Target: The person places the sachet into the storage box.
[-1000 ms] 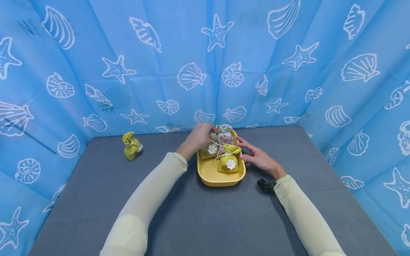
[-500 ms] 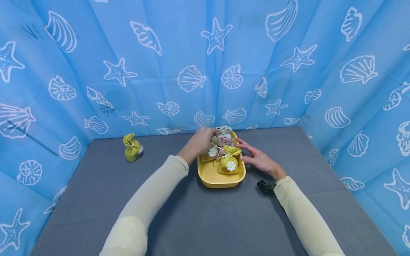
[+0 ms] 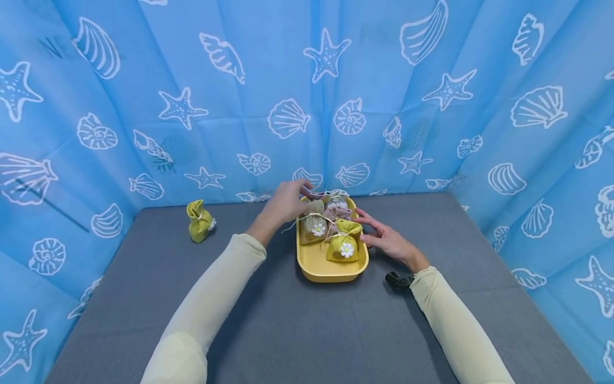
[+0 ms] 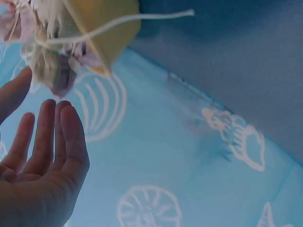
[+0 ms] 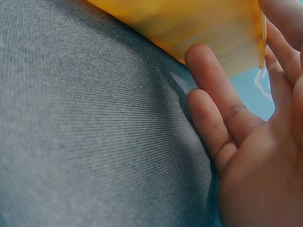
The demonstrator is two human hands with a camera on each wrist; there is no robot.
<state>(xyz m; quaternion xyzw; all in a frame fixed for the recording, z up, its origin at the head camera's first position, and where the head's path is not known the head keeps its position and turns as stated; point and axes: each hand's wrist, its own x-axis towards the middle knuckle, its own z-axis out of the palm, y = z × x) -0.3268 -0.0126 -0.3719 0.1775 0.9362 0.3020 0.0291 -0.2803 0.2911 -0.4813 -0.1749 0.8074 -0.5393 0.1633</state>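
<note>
A yellow tray [image 3: 312, 264] holds several small drawstring pouches. Among them are a mustard pouch [image 3: 339, 246] with a white flower, a beige-olive pouch [image 3: 314, 209] with a flower, a mauve pouch [image 3: 340, 213] and a whitish pouch [image 3: 337, 200]. My left hand [image 3: 285, 201] is at the tray's far left corner, beside the beige-olive pouch. In the left wrist view its relaxed fingers hold nothing, just apart from the pouch tops. My right hand [image 3: 390, 242] rests along the tray's right side, fingers fairly straight. Its fingertips [image 5: 201, 54] reach the tray's outer wall.
Another mustard pouch [image 3: 199, 223] stands alone on the grey tabletop [image 3: 355, 325] at the far left. A blue curtain [image 3: 230, 96] with white shells and starfish closes off the back and sides. A black strap [image 3: 399, 279] sits at the right wrist.
My left hand has let go of the beige-olive pouch and drawn back a little to the left, leaving the pouch's top and string showing. My right hand keeps its place at the tray.
</note>
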